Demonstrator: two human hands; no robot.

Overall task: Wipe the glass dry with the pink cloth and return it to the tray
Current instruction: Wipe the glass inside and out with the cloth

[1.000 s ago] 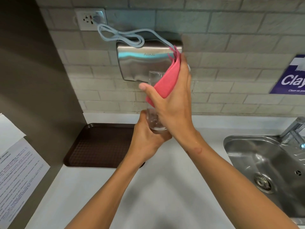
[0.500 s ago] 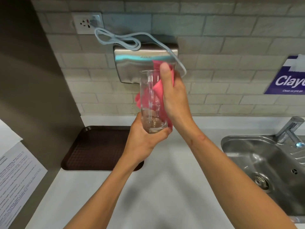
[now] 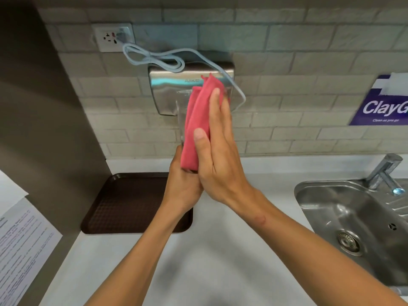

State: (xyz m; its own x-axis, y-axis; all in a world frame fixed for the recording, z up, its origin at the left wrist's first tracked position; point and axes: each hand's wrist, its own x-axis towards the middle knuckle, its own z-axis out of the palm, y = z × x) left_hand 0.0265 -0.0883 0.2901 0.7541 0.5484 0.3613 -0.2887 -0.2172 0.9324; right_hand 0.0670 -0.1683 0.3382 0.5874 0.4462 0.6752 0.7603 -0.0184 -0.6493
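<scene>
My left hand [image 3: 183,186] grips the base of a tall clear glass [image 3: 180,120] and holds it upright above the counter. Only the glass's left edge shows; the rest is hidden behind the pink cloth [image 3: 197,122]. My right hand [image 3: 217,155] presses that cloth flat against the near side of the glass, fingers straight and pointing up. The dark brown tray [image 3: 128,204] lies on the counter below and left of my hands, against the back wall, with nothing on it.
A steel hand dryer [image 3: 167,93] with a looped pale cable hangs on the tiled wall behind the glass. A steel sink [image 3: 353,217] and tap [image 3: 384,171] sit at the right. Printed papers [image 3: 19,246] hang on the dark panel at left.
My right hand has turned from wrapping the cloth round the far side of the glass to pressing it flat over the near side. The cloth now covers most of the glass.
</scene>
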